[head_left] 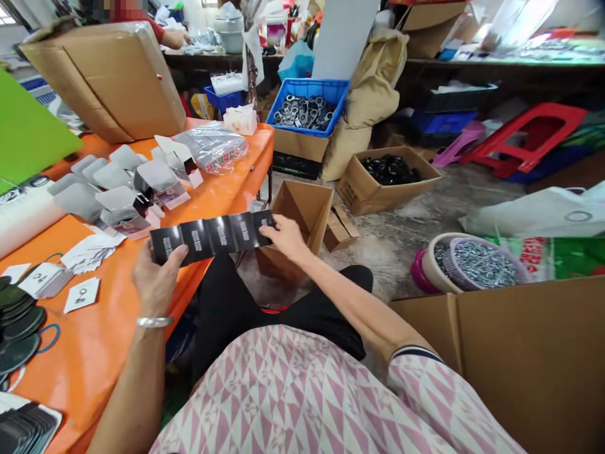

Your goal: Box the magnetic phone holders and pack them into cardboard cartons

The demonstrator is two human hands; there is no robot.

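I hold a long flat black carton blank (212, 236) with creased panels and small white print, level in front of me over the table's edge. My left hand (155, 277), with a silver bangle at the wrist, grips its left end. My right hand (285, 236) pinches its right end. Several folded black-and-white boxes (142, 189) stand on the orange table (212, 189) just beyond the blank.
Small printed cards (87, 252) and dark discs (21, 321) lie at the left. A large cardboard box (108, 79) leans at the table's back. Open cartons (302, 214) (387, 176), a blue crate (309, 107) and a basin of metal rings (472, 261) crowd the floor. Another person sits far back.
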